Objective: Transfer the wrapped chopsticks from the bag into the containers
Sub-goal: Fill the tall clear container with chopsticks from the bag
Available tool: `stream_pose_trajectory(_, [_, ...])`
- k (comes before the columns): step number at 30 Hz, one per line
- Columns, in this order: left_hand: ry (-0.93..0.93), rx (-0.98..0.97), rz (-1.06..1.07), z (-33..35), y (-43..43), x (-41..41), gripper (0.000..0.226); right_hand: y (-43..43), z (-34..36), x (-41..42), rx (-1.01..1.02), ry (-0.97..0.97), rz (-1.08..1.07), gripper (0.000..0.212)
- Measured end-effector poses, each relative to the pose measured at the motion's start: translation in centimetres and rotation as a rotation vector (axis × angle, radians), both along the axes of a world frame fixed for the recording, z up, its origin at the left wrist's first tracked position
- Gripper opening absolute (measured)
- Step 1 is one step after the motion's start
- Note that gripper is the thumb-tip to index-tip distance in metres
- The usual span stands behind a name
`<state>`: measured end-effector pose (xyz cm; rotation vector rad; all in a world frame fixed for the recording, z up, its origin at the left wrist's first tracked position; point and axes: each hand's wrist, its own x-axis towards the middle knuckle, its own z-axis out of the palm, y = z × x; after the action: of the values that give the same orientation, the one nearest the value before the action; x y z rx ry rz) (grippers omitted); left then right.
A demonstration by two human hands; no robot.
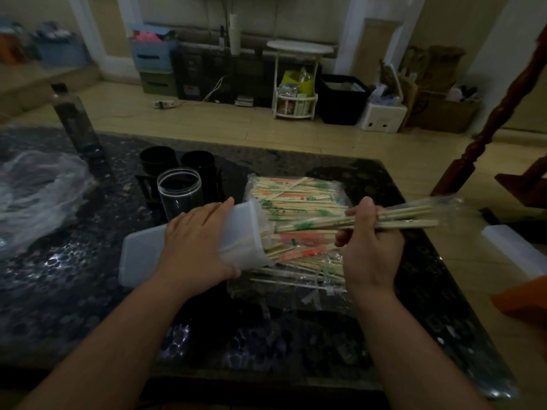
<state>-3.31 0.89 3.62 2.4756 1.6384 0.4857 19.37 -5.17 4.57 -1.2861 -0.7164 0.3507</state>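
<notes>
A clear plastic bag point(299, 193) full of wrapped chopsticks lies open on the dark table point(88, 306). My left hand point(195, 244) grips a translucent white rectangular container point(142, 255), tipped on its side with its mouth toward the bag. A few chopsticks show at that mouth. My right hand point(370, 244) holds a bundle of wrapped chopsticks point(408, 218) level, their left ends pointing at the container's mouth. More loose wrapped chopsticks point(299, 261) lie under both hands.
A clear round jar point(179, 193) stands behind the container, with two black cups point(177, 162) in a holder behind it. A dark bottle point(74, 119) and crumpled plastic point(38, 196) are at the left. A white lid point(515, 250) lies at the right edge.
</notes>
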Motion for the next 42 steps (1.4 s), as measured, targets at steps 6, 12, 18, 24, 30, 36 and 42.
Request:
stream_pose_trajectory(6, [0.004, -0.009, -0.013, 0.1, 0.0, 0.2, 0.126, 0.6, -0.6, -0.4, -0.174, 0.26, -0.018, 0.038])
stream_pose_trajectory(12, [0.006, -0.012, -0.013, 0.0, 0.0, 0.3, 0.126, 0.7, -0.8, -2.1, -0.322, 0.471, 0.389, 0.005])
stream_pose_trajectory(18, [0.017, -0.014, -0.025, -0.1, -0.1, 0.1, 0.126, 1.4, -2.3, -1.2, -0.425, 0.351, 0.37, 0.014])
stream_pose_trajectory(24, [0.009, -0.016, -0.024, 0.0, -0.1, 0.1, 0.126, 1.5, -2.8, -0.8, -0.409, 0.326, 0.219, 0.015])
stream_pose_trajectory(30, [0.026, -0.018, -0.029, -0.1, -0.1, 0.3, 0.127, 1.7, -3.5, -0.8, -0.501, -0.042, 0.477, 0.039])
stream_pose_trajectory(36, [-0.001, 0.001, -0.001, 0.1, 0.0, 0.2, 0.127, 1.5, -3.0, 1.3, -0.683, -0.3, 0.404, 0.021])
stream_pose_trajectory(42, [-0.008, 0.006, 0.016, 0.1, 0.0, 0.2, 0.127, 1.2, -4.1, 1.2, -1.035, -0.739, 0.622, 0.017])
